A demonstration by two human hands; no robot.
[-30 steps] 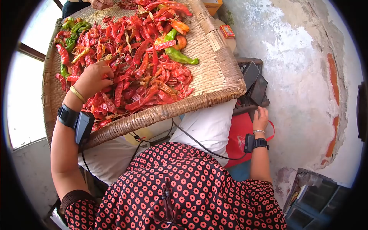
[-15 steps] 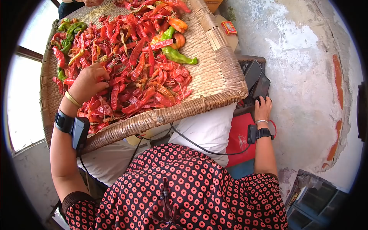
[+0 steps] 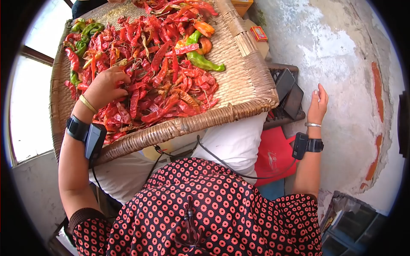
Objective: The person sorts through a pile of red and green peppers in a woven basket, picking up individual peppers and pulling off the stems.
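My left hand (image 3: 107, 88) rests on a heap of dried red chili peppers (image 3: 164, 79) on a woven tray (image 3: 243, 83). Its thumb and bent fingers are apart, with no pepper visibly held, though some fingertips are hidden. Green peppers (image 3: 201, 61) lie at the heap's right side, beside an orange one (image 3: 204, 28). To the right of the tray, my right hand (image 3: 317, 107) is raised in front of the wall with fingers extended, holding nothing. Nearest to it are two dark, flat, phone-like devices (image 3: 293, 100) on a dark crate (image 3: 273, 123).
A red bag (image 3: 273, 155) and a white cushion-like bundle (image 3: 232, 141) sit below the tray. Black cables run from both wrist devices (image 3: 300, 146). A small red box (image 3: 259, 33) lies beyond the tray, near a worn plaster wall (image 3: 341, 106).
My right hand has come away from the dark devices and moved right, toward the wall. My left hand stays on the chili peppers. The view has shifted slightly.
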